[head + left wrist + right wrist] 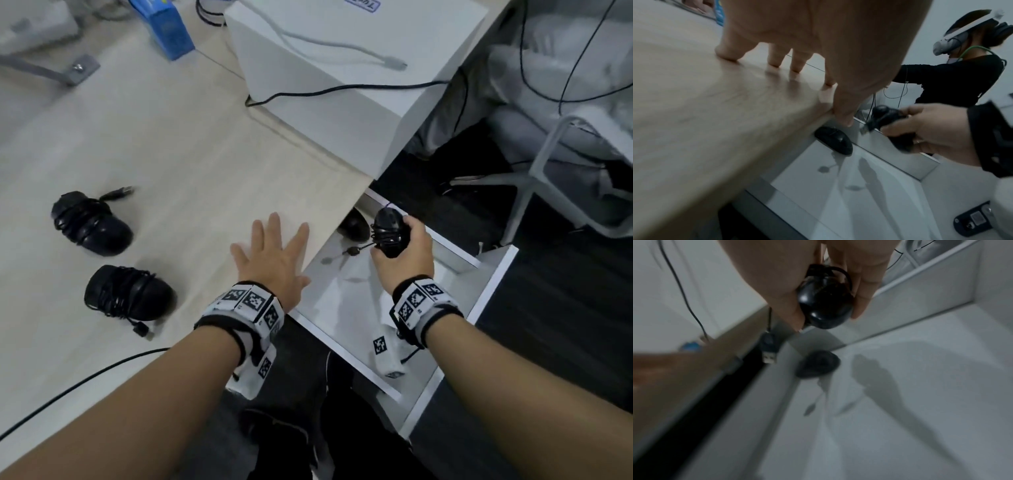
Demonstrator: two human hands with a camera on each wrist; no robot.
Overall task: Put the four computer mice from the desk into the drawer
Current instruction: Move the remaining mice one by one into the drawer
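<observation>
Currently your right hand (406,253) grips one cable-wrapped mouse (387,231) above the open drawer (346,318), long axis pointing away from you; left hand (274,257) lies flat, nearer the desk's two mice (92,224).

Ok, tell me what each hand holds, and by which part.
Right hand grips a cable-wrapped black mouse around its sides, above the drawer. Left hand holds nothing.

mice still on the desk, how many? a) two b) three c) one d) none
a: two cord-wrapped mice lie on the desk, the farther mouse and the nearer mouse; a third lies in the drawer as the drawer mouse, and the right hand holds the held mouse.
</observation>
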